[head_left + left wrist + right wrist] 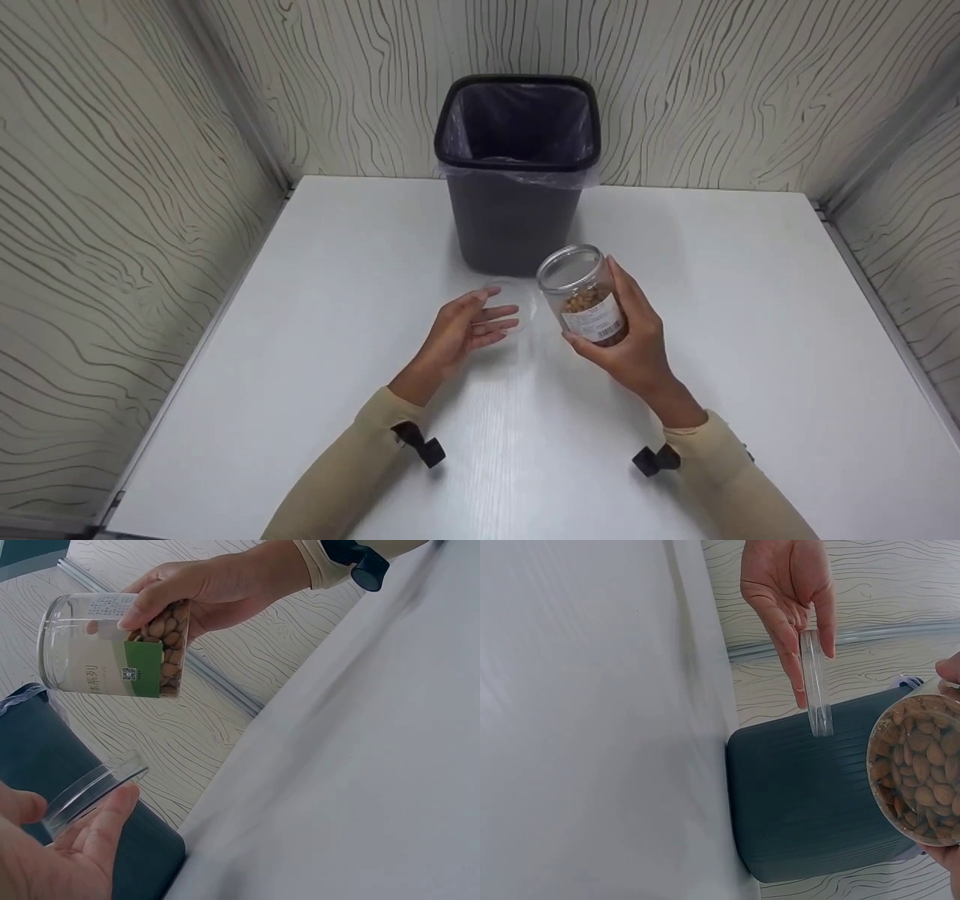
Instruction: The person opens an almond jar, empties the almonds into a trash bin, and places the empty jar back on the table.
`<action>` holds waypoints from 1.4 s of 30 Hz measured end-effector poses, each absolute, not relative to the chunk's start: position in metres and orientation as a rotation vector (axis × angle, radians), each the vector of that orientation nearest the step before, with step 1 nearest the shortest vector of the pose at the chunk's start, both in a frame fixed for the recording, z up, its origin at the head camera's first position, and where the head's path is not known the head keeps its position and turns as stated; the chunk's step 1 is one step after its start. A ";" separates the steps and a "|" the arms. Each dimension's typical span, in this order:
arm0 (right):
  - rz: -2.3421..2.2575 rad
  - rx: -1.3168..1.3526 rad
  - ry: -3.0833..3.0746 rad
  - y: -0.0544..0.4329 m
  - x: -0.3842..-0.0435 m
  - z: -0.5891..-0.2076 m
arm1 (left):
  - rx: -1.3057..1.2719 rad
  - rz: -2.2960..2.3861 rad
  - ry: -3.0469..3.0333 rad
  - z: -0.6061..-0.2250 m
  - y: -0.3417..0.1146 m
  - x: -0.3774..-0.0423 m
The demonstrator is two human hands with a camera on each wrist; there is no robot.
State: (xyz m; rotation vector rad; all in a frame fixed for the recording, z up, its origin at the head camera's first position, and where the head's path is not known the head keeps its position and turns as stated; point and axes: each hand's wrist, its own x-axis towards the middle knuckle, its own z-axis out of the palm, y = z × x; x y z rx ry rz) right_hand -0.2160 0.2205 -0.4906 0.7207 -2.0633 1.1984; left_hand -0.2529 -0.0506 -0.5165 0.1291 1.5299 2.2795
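My right hand (637, 345) grips a clear jar (581, 296) by its side and lower part, raised above the table and tilted. Brown almonds (922, 765) fill its lower part, and a white and green label (124, 667) wraps it. A silver rim circles its top; whether a seal covers the mouth I cannot tell. To the left, my left hand (465, 326) holds a round clear plastic lid (815, 682) by its edge between thumb and fingers, apart from the jar. In the head view the lid is faint against the white table.
A dark bin (514, 217) with a thin clear liner (525, 176) over its rim stands at the table's back edge, just beyond both hands. The white table (300, 300) is enclosed by wood-patterned panels (360, 90) at the back and sides.
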 end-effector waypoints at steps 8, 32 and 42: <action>1.209 0.717 -2.063 0.223 -0.215 -0.490 | 0.136 2.290 1.504 -0.517 -0.050 -0.254; 1.223 0.726 -2.033 0.222 -0.217 -0.487 | 0.089 2.215 1.605 -0.526 -0.054 -0.261; 1.235 0.723 -2.036 0.225 -0.219 -0.491 | 0.161 2.145 1.714 -0.533 -0.057 -0.264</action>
